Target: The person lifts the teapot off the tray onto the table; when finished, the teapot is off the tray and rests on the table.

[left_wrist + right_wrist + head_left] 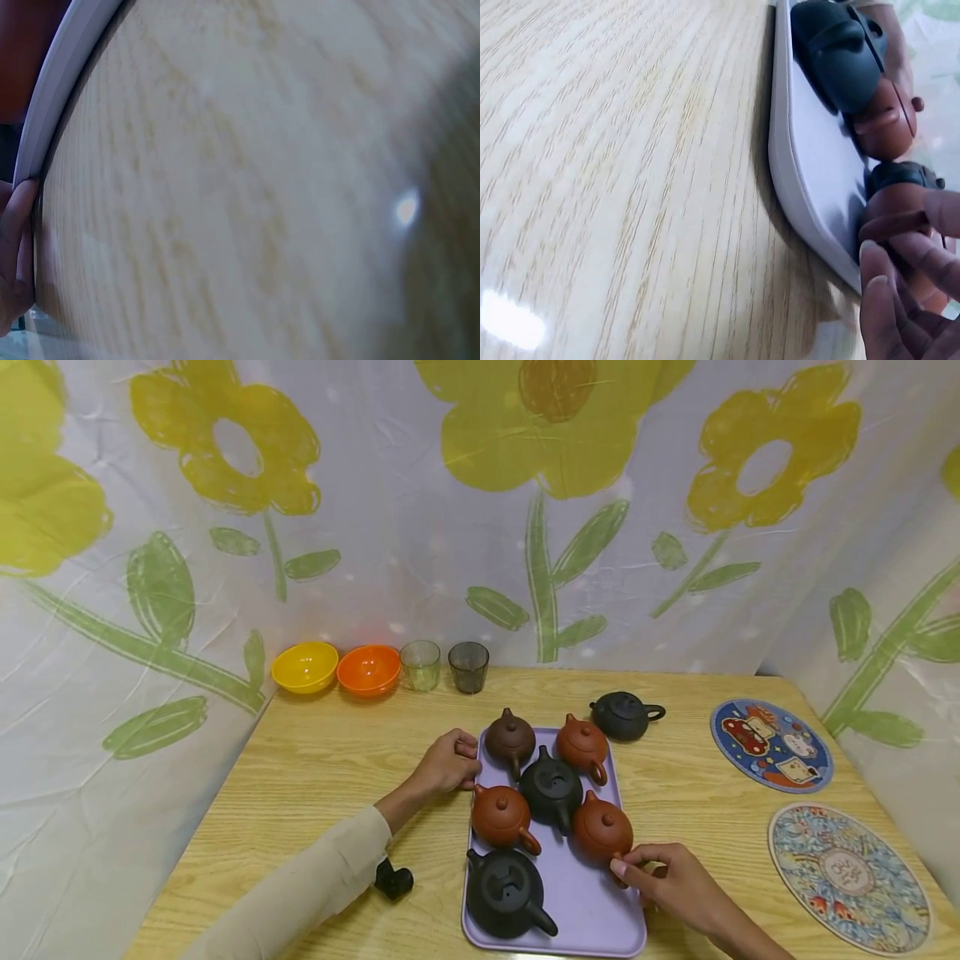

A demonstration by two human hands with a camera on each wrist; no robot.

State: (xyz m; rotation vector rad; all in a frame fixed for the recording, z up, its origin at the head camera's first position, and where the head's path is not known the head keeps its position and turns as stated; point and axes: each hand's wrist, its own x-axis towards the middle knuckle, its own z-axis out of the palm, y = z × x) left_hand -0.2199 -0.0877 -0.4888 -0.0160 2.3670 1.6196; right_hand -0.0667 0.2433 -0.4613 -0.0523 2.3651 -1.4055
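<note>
A lilac tray (577, 914) bears several clay teapots. At its right side my right hand (678, 885) pinches the handle of a red-brown teapot (602, 831); in the right wrist view, thumb and fingers close around that handle (892, 225). My left hand (446, 764) holds the tray's left rim, and its fingertips show against the rim (49, 97) in the left wrist view. A black teapot (552, 785) sits mid-tray, another black teapot (504, 893) at the near left. A red-brown teapot (501, 817), a dark brown teapot (510, 739) and an orange-brown teapot (582, 743) stand around them.
A black teapot (624, 716) stands on the table beyond the tray. Yellow (305, 667) and orange bowls (369, 670), a clear glass cup (420, 666) and a grey cup (468, 667) line the back. Two round mats (772, 746) lie at the right.
</note>
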